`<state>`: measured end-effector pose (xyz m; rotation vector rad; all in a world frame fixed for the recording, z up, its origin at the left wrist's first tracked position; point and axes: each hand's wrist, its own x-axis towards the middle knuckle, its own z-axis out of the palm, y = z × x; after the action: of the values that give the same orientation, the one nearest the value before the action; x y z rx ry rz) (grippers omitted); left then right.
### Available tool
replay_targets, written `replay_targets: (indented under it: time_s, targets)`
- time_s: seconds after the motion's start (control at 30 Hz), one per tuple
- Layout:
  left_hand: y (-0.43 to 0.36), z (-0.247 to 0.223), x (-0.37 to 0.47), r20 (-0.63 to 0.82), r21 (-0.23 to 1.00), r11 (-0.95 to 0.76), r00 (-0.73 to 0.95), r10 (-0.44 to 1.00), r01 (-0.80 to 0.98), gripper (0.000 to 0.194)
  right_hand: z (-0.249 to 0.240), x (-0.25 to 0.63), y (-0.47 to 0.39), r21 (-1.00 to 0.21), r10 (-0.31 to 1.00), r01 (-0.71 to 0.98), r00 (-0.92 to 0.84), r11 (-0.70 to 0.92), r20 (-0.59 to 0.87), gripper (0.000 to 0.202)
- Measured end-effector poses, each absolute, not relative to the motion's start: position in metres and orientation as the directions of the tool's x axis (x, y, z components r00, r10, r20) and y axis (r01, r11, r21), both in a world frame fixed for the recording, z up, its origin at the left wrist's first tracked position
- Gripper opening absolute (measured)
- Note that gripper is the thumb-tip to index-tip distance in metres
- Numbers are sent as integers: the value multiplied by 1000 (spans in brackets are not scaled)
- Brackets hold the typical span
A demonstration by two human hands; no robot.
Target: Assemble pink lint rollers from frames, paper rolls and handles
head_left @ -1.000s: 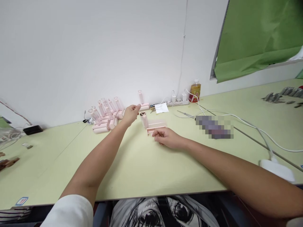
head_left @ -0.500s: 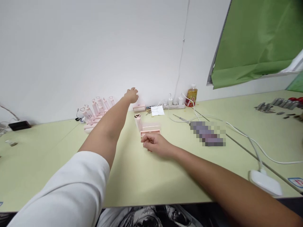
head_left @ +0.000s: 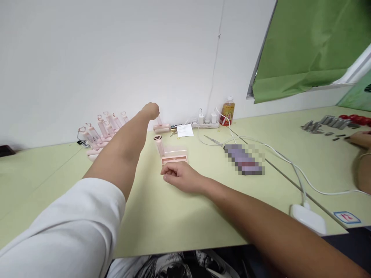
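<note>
My left hand [head_left: 151, 111] is stretched out near the wall, its fingers closed around the top of an upright pale pink tube-shaped bottle [head_left: 159, 120]. That bottle stands at a pink case [head_left: 162, 128]; whether it touches the case I cannot tell. My right hand [head_left: 181, 175] lies on the table with curled fingers, at the front edge of an open pink case [head_left: 174, 158] with a clear lid. Anything inside those fingers is hidden. Just left of this case stands another pink bottle [head_left: 159, 146] with a heart-shaped top.
Several pink heart-topped bottles [head_left: 93, 135] stand on the left, partly behind my left arm. Along the wall are a white paper [head_left: 184, 130], a power strip [head_left: 207, 125] and a drink bottle [head_left: 227, 111]. Cables, a blurred-out object [head_left: 243, 159] and a white charger [head_left: 308, 219] lie rightward; another person's hand [head_left: 361, 139] shows.
My left hand has gone from spread fingers to closed around the pink bottle by the wall. My right hand stays by the open case. The view has shifted right.
</note>
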<state>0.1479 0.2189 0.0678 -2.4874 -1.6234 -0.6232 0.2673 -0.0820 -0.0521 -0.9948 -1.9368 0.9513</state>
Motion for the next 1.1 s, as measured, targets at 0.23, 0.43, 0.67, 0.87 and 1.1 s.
replay_targets:
  time_s: [0.23,0.43,0.67,0.87,1.1]
  targets:
    - [172,105,110,452,1,-363,323,831,932,20,-49,272,-81,-823,865,338,-383,457,323,8]
    - [71,174,72,578,80,-450,326,748,889,29,-52,279,-66,-908,969,340,-122,246,217,11]
    - [-66,177,57,564,79,-619,478,674,781,43,-34,286,-79,-900,916,189,-166,393,366,56]
    - [-103,108,93,506,242,-842,678,534,482,12,-27,272,-108,-869,742,234,-640,436,200,46]
    - [-87,77,132,471,449,-823,690,550,349,6,-39,262,-105,-881,881,357,-456,310,126,24]
